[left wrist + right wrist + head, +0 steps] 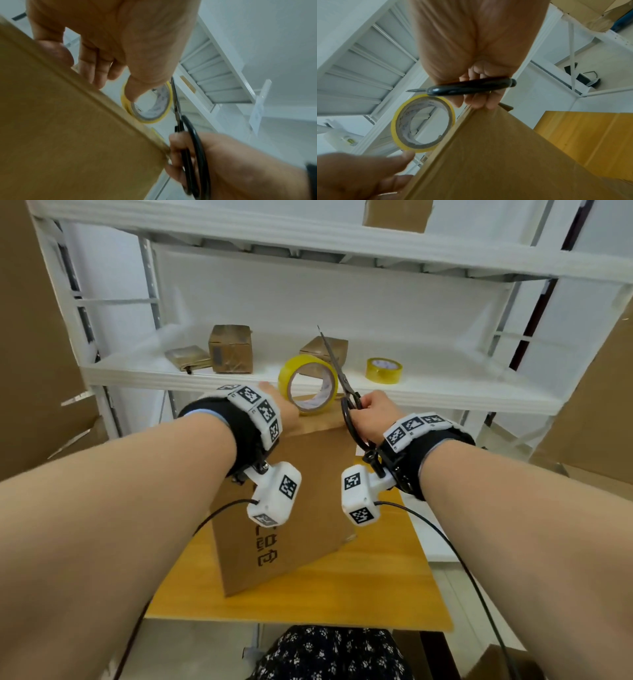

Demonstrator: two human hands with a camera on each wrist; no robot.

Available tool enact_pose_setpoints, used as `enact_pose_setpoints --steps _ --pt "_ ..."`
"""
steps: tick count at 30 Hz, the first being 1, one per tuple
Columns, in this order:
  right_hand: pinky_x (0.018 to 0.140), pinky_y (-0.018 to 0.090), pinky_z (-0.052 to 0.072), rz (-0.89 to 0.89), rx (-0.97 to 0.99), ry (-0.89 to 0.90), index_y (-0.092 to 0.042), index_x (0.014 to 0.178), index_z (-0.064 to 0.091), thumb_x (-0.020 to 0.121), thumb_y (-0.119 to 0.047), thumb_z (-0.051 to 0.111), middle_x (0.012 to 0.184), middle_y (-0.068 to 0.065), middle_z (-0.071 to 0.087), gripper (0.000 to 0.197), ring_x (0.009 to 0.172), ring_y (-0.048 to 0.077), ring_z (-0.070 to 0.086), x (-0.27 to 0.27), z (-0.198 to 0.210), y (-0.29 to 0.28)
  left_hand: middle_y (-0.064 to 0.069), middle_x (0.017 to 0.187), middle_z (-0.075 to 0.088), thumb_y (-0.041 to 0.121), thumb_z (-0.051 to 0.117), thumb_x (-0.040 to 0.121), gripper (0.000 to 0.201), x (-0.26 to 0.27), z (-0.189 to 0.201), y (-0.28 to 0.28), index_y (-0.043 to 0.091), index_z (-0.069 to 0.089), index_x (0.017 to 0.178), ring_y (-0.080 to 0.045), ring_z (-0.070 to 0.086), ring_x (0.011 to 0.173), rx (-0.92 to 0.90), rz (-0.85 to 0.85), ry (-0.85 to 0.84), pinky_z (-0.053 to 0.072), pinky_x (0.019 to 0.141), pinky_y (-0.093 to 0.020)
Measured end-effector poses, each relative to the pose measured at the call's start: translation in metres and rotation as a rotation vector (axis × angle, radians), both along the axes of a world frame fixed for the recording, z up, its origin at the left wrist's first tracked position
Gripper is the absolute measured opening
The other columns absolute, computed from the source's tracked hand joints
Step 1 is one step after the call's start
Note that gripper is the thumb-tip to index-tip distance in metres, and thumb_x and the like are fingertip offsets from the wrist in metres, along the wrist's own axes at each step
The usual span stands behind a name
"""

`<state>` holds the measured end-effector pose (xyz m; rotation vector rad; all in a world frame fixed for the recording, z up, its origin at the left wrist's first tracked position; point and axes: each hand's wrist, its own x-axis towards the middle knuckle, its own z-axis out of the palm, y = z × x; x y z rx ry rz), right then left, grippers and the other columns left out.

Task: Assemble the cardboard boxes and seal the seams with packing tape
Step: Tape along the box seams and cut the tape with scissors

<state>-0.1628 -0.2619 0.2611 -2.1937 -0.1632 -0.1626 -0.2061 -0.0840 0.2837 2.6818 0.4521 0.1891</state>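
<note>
L hand (286,414) holds tape roll (308,385) on box (294,508), R hand (371,414) grips scissors (337,371)

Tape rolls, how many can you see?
2. One yellow tape roll stands on edge atop the cardboard box between the hands; a smaller tape roll lies on the shelf behind.

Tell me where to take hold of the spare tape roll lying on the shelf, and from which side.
The spare tape roll lies flat on the white shelf, hole up. Come from above and pinch its wall, one finger inside the hole, thumb on the outer face; the near side looks unobstructed.
</note>
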Motion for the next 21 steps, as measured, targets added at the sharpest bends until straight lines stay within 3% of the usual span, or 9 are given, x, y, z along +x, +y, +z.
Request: enact_pose_setpoints --steps 3,5,8,11,13,16,17,19,21 --pt "0.051 0.028 0.042 0.012 -0.053 0.014 -0.014 0.074 0.052 0.073 -0.042 0.077 0.062 0.007 0.055 0.038 0.055 0.023 0.053 0.004 0.003 -0.012 -0.016 0.127 0.053 0.031 0.070 0.086 0.071 0.004 0.014 0.000 0.004 0.034 0.140 -0.034 0.053 0.117 -0.273 0.065 -0.139 0.046 0.096 -0.040" --pt "0.054 0.028 0.040 0.017 -0.125 0.043 -0.014 0.084 0.049 0.071 -0.055 0.079 0.068 0.003 0.054 0.053 0.060 0.021 0.052 0.003 0.005 -0.025 -0.016 0.139 0.045 0.029 0.073 0.084 0.081 0.012 0.018 0.000 0.010 0.025 0.147 -0.035 0.050 0.122 -0.421 0.023 -0.165 0.045 0.098 -0.039" --pt "0.055 0.029 0.036 -0.007 -0.229 0.080 -0.014 0.101 0.045 0.063 -0.074 0.073 0.081 0.001 0.052 0.076 0.070 0.016 0.052 -0.006 0.005 -0.045 -0.015 0.126 0.054 0.029 0.066 0.090 0.060 0.017 0.016 -0.005 0.011 0.036 0.139 -0.035 0.058 0.110 -0.451 -0.024 -0.156 0.051 0.088 -0.039" --pt "0.052 0.029 0.035 -0.002 -0.316 0.090 -0.016 0.083 0.045 0.045 -0.088 0.068 0.070 0.000 0.048 0.084 0.059 0.016 0.047 -0.011 0.000 -0.059 -0.016 0.121 0.056 0.031 0.054 0.096 0.039 0.018 0.013 -0.008 0.008 0.047 0.127 -0.037 0.057 0.110 -0.469 0.005 -0.197 0.051 0.095 -0.045" --pt "0.056 0.030 0.036 0.013 -0.381 0.098 -0.018 0.083 0.044 0.038 -0.092 0.065 0.070 0.000 0.048 0.090 0.060 0.017 0.047 -0.013 -0.002 -0.067 -0.015 0.114 0.056 0.030 0.052 0.097 0.027 0.019 0.012 -0.009 0.008 0.052 0.113 -0.036 0.057 0.111 -0.512 0.039 -0.211 0.049 0.098 -0.044" --pt "0.060 0.030 0.036 0.036 -0.503 0.146 -0.016 0.104 0.044 0.056 -0.081 0.070 0.086 0.001 0.054 0.085 0.076 0.016 0.052 -0.027 0.007 -0.079 -0.012 0.101 0.052 0.027 0.046 0.099 0.032 0.020 0.011 -0.008 0.009 0.049 0.125 -0.032 0.056 0.100 -0.565 0.072 -0.212 0.050 0.098 -0.044" --pt "0.060 0.030 0.035 0.045 -0.550 0.172 -0.015 0.109 0.043 0.062 -0.075 0.071 0.092 0.002 0.055 0.081 0.079 0.016 0.052 -0.031 0.011 -0.083 -0.011 0.094 0.052 0.027 0.045 0.099 0.028 0.019 0.011 -0.008 0.010 0.050 0.121 -0.031 0.055 0.095 -0.569 0.072 -0.210 0.051 0.096 -0.044" --pt "0.062 0.030 0.037 0.072 -0.652 0.192 -0.016 0.112 0.044 0.064 -0.071 0.073 0.097 0.003 0.057 0.078 0.083 0.016 0.052 -0.041 0.018 -0.090 -0.010 0.083 0.052 0.028 0.045 0.099 0.016 0.018 0.013 -0.009 0.013 0.052 0.099 -0.030 0.057 0.087 -0.582 0.068 -0.197 0.054 0.092 -0.044" --pt "0.067 0.031 0.039 0.077 -0.724 0.191 -0.017 0.115 0.043 0.062 -0.072 0.073 0.098 0.001 0.056 0.082 0.086 0.017 0.054 -0.048 0.023 -0.091 -0.009 0.081 0.052 0.030 0.048 0.098 0.025 0.017 0.010 -0.009 0.017 0.044 0.076 -0.028 0.057 0.078 -0.563 0.058 -0.194 0.055 0.089 -0.043"
